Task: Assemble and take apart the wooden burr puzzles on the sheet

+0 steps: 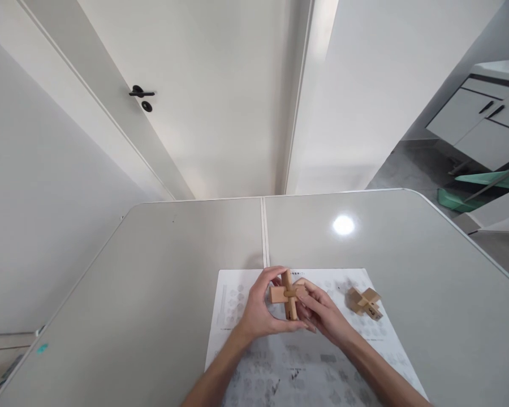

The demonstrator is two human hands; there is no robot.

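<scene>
A cross-shaped wooden burr puzzle (279, 294) is held up above a printed sheet (220, 316). My left hand (257, 308) is closed round it, with the thumb at the lower end of the upright bar and fingers at its top. From the other side, the fingers of my right hand (320, 308) grip the puzzle near its right arm and hide part of it. To the right, a second wooden burr puzzle (365, 302) rests on the sheet, with a dark mark on one end.
The sheet lies on a grey folding table (161, 271) with a seam (264, 232) down its middle. Beyond the far edge stands a white door (220, 102) with a black handle (142, 92). A white cabinet (466, 121) and green plastic items (453, 200) are at the right.
</scene>
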